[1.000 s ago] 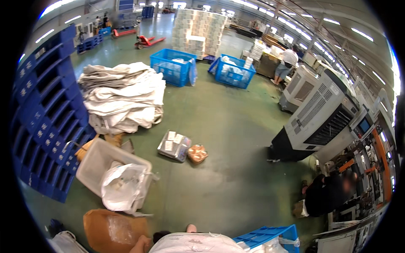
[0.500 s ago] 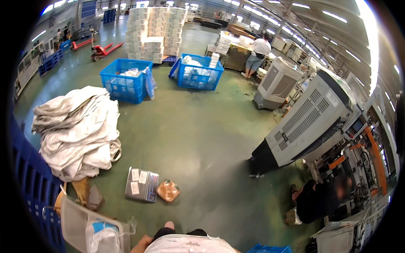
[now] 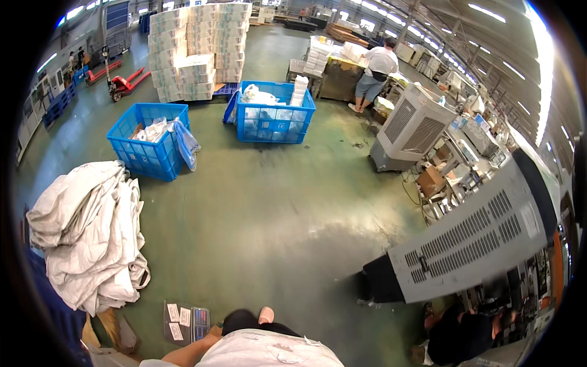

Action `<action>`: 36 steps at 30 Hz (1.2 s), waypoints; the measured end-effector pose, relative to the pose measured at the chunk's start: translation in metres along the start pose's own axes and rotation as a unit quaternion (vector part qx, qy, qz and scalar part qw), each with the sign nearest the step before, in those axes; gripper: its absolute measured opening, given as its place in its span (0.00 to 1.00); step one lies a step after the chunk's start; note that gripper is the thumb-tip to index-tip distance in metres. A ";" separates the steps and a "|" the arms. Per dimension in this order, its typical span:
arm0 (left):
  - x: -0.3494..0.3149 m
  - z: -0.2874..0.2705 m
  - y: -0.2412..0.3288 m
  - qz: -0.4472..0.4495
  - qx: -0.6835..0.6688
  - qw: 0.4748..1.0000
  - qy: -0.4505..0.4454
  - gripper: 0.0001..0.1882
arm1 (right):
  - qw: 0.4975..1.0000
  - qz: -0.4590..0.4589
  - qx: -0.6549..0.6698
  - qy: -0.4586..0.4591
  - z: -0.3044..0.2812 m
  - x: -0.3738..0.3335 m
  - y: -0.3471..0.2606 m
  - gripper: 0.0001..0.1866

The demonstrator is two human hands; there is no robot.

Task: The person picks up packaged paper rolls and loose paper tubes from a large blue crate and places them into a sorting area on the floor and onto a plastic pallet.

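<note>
My left forearm reaches from the lower edge, and my left hand (image 3: 212, 335) is low beside my knee, its fingers too small and covered to read. Closest to it is a flat grey digital scale (image 3: 199, 324) on the floor, with a few white labels (image 3: 176, 331) stuck on its plate. I cannot make out anything held in that hand. My right hand is out of the picture, and my pale shirt (image 3: 269, 350) fills the bottom middle.
A heap of white woven sacks (image 3: 98, 238) lies left. Ahead stand two blue crates (image 3: 150, 160) and stacked white packs (image 3: 199, 55). A large air cooler (image 3: 465, 244) leans into view at right, with a crouching person (image 3: 455, 333) below it. Another person (image 3: 373, 73) stands farther off.
My view has shifted forward, so the crates and sacks sit lower and farther left. The orange-brown packet beside the scale is out of sight now. My left arm extends further into view, toward the scale.
</note>
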State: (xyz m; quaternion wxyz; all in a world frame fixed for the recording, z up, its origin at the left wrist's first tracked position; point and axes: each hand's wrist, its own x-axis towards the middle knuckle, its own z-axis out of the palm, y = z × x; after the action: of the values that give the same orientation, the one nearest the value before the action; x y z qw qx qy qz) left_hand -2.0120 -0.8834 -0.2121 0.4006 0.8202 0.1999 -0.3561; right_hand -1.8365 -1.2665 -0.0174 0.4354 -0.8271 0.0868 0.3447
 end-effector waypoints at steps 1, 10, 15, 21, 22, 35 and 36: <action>0.015 -0.012 0.007 -0.009 -0.010 1.000 0.013 0.20 | 1.000 -0.016 -0.008 -0.007 -0.018 0.028 -0.029 0.14; 0.173 -0.191 0.240 -0.070 -0.278 0.943 0.167 0.20 | 0.999 -0.034 -0.023 -0.006 -0.160 0.262 -0.179 0.13; 0.207 -0.363 0.455 -0.143 -0.303 0.936 0.108 0.23 | 1.000 0.028 0.001 -0.010 -0.239 0.346 -0.239 0.13; 0.349 -0.468 0.594 -0.178 -0.269 0.946 -0.021 0.27 | 0.994 0.094 0.012 -0.046 -0.344 0.450 -0.299 0.13; 0.381 -0.475 0.615 -0.172 -0.260 0.950 -0.027 0.27 | 0.993 0.101 0.009 -0.059 -0.363 0.472 -0.309 0.13; 0.644 -0.587 0.907 -0.111 -0.403 0.906 0.073 0.27 | 0.947 0.021 -0.110 -0.300 -0.674 0.862 -0.533 0.12; 0.675 -0.599 0.926 -0.082 -0.370 0.920 0.102 0.26 | 0.959 0.021 -0.109 -0.262 -0.697 0.904 -0.551 0.12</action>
State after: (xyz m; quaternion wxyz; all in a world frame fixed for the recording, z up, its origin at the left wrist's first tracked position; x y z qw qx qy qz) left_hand -0.7400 -0.9308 0.0168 0.6222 0.6260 0.4242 -0.2025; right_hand -0.5721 -1.3351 0.0295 0.3427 -0.7481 -0.0515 0.5659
